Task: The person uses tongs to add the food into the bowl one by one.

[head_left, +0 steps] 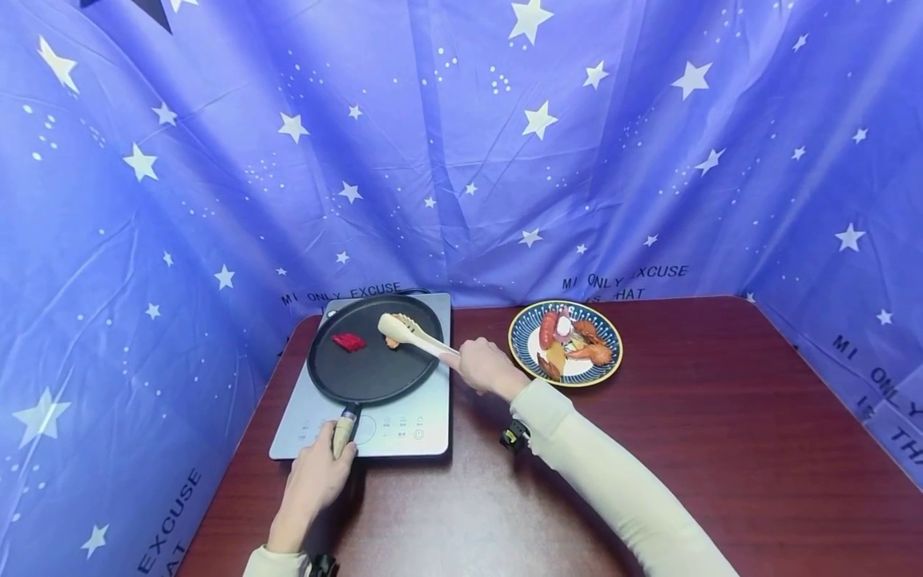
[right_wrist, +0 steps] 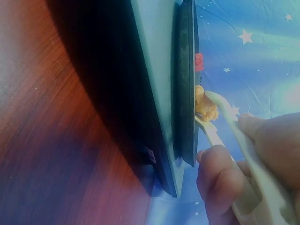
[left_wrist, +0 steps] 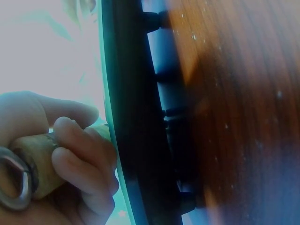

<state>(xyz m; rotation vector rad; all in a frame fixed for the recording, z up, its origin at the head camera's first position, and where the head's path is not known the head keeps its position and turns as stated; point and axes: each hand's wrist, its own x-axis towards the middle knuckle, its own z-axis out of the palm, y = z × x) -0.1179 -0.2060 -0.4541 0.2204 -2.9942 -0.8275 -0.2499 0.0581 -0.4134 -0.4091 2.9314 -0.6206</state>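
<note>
My left hand grips the wooden handle of a flat black frying pan; the left wrist view shows fingers curled round that handle, which ends in a metal ring. My right hand holds cream-coloured tongs. Between the tongs' tips, at the pan's right side, is a golden-brown piece of food, its exact kind unclear. A red piece of food lies on the left part of the pan.
The pan sits on a silver induction cooker on a reddish-brown table. To the right stands a blue-patterned plate bearing a sausage and several other foods. A blue star-printed curtain surrounds the table's back and sides.
</note>
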